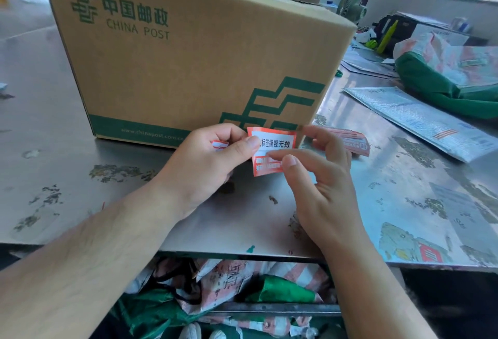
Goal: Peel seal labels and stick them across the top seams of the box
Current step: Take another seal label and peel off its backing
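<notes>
A large brown China Post carton (188,55) stands on the steel table (67,166) right in front of me; only a sliver of its top shows. Both hands hold an orange-and-white seal label (277,140) before the carton's lower front edge. My left hand (210,160) pinches the label's left side with thumb on top, and a scrap of red-and-white paper shows inside its curled fingers. My right hand (320,177) pinches the label's lower middle between thumb and forefinger. A small stack of orange labels (355,141) lies on the table behind my right hand.
Grey padded mailers (420,120) and a green-and-white mail sack (442,79) lie to the right. A small fan (350,7) and clutter stand at the back right. More sacks (242,293) fill the space under the table's front edge.
</notes>
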The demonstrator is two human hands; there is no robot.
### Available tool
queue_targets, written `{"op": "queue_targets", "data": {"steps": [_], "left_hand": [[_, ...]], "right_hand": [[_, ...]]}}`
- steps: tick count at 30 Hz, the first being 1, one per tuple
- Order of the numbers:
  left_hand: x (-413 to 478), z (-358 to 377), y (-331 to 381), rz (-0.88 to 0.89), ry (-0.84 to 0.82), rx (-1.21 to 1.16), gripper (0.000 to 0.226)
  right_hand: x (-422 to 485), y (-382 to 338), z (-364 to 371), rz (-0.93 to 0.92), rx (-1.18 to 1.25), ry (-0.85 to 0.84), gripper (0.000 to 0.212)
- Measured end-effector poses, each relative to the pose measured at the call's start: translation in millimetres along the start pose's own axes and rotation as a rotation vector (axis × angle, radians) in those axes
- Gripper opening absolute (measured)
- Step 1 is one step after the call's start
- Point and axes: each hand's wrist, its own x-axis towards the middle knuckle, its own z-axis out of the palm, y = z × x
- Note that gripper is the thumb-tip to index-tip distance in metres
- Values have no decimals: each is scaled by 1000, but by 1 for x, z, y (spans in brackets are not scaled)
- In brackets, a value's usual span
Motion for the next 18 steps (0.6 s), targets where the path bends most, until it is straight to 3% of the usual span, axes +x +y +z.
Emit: {"op": "queue_targets", "data": {"steps": [11, 18], "left_hand": [[-4, 0, 6, 16, -109, -60, 21], [-3, -2, 7, -12, -103, -77, 24]], "right_hand": [[0, 1, -4, -75, 299, -117, 35], [-3, 0, -6, -95, 311, -165, 40]]}}
